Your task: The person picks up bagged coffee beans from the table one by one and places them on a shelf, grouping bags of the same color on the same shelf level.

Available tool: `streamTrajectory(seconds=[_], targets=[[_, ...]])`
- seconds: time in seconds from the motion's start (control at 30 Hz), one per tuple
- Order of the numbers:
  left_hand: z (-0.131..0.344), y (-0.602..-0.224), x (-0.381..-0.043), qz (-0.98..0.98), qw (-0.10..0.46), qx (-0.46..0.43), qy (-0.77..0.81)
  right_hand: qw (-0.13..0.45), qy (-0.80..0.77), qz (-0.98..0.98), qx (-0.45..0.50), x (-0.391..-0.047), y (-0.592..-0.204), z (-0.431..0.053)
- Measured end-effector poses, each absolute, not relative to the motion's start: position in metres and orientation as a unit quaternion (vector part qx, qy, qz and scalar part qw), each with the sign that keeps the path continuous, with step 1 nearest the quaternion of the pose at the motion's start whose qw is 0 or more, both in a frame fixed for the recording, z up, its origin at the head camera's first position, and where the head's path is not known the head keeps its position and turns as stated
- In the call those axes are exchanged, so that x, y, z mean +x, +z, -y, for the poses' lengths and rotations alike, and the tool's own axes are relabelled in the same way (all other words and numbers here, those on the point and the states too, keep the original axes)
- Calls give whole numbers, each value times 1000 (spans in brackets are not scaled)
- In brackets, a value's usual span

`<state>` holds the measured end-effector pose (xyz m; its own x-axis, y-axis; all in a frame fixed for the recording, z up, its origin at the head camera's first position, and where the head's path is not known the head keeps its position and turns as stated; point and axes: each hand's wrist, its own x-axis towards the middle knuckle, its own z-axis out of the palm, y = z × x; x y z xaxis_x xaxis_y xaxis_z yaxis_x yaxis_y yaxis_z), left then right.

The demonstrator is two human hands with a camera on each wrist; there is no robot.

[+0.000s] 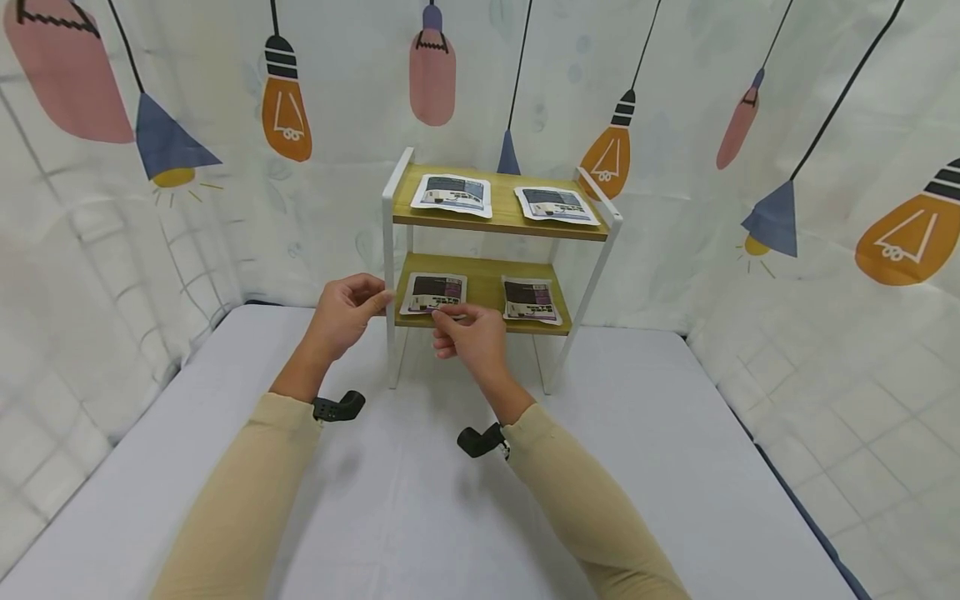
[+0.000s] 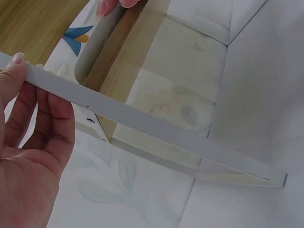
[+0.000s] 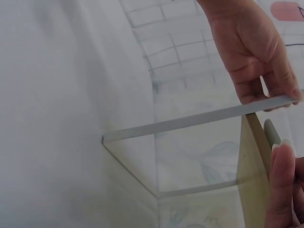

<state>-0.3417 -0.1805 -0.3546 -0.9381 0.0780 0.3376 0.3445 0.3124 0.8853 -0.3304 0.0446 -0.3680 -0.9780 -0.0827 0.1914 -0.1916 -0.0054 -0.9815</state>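
A two-tier shelf rack with white legs (image 2: pixel 156 121) and wooden boards stands on the white cloth. My left hand (image 1: pixel 343 312) holds the rack's left front leg at the lower board, thumb on one side and fingers on the other. On the lower board (image 3: pixel 254 161) lies a flat sealed packet (image 1: pixel 433 288) with dark and purple print. My right hand (image 1: pixel 474 337) pinches that packet's front right corner between thumb and forefinger. In the left wrist view, the packet's pale edge (image 2: pixel 97 50) juts slightly past the board. The thumb-side grip is partly hidden in the right wrist view.
A second dark-printed packet (image 1: pixel 531 302) lies on the lower board's right. Two blue-white packets (image 1: pixel 452 195) rest on the upper board (image 1: pixel 498 212). Behind the rack hangs a white curtain (image 1: pixel 337 217) printed with lamps. White cloth (image 1: pixel 420 500) covers the table.
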Motion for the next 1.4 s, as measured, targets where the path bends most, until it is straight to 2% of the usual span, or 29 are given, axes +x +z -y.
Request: streamTrajectory(seconds=[0.5,1.0,1.23,1.4], targets=[[180,-358,-344,795,118,-135,-579,43,712,693,101,-330,-371,-44],[178,-358,-338,792,124,-121,-585,78,725,673,124,-326,-378,-46],[178,-364,-337,802,139,-102,-572,104,714,673,164,-317,-384,-64],[184,-377,-332,817,137,-84,-554,88,703,687,162,-308,-396,-91]])
